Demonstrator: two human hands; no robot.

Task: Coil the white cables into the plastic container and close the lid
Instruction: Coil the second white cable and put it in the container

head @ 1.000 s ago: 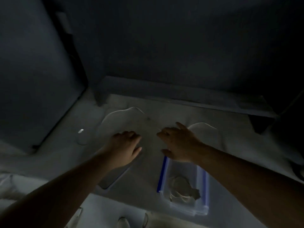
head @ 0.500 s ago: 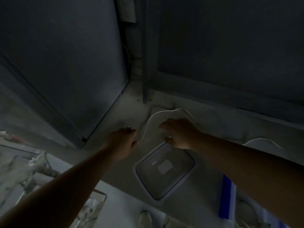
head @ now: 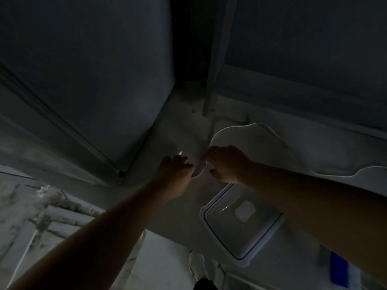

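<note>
A pale worktop (head: 180, 206) is carrying a white cable (head: 240, 127) lying in loose curves across its far side, and a clear plastic container (head: 240, 225) sitting nearer.

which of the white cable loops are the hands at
The left loop, arching just beyond the right hand and curving down to the left hand. The other loop lies far right, untouched.

Very dim, grey-blue cast, deep shadow at top, soft motion blur, wide-angle bending at edges

Dim room: dark wall panels (head: 88, 76) meet a pale surface (head: 173, 130).
</note>
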